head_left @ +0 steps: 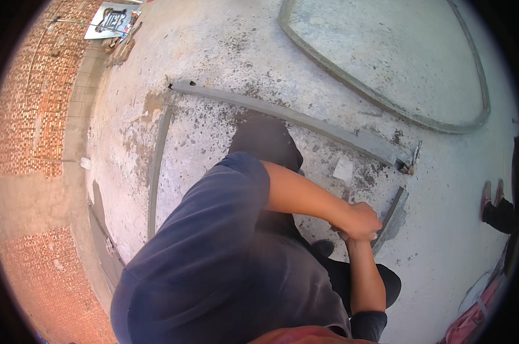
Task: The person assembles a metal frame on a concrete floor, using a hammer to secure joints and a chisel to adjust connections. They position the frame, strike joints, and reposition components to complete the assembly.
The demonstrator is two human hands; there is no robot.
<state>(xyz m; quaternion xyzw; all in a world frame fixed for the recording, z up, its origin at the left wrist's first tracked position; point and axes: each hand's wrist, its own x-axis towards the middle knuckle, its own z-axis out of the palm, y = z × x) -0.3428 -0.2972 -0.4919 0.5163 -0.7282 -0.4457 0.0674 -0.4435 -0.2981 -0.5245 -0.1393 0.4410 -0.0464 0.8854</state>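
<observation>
On concrete (437, 178), hands (360, 221) overlapping, can't tell what the fingers (374, 226) grip; I'd go gently by the strip (389, 218) just right.

The long bar (282, 114) lay on the floor (230, 34). Beyond it, toward the right, lay the curved strip (380, 103). Before its left end was the side bar (158, 160); before its right end were the flat piece (343, 168), the short bar (389, 219) and the left hand (362, 222). The brick wall (35, 109) stood left of it, another person's feet (486, 195) right of it.
</observation>
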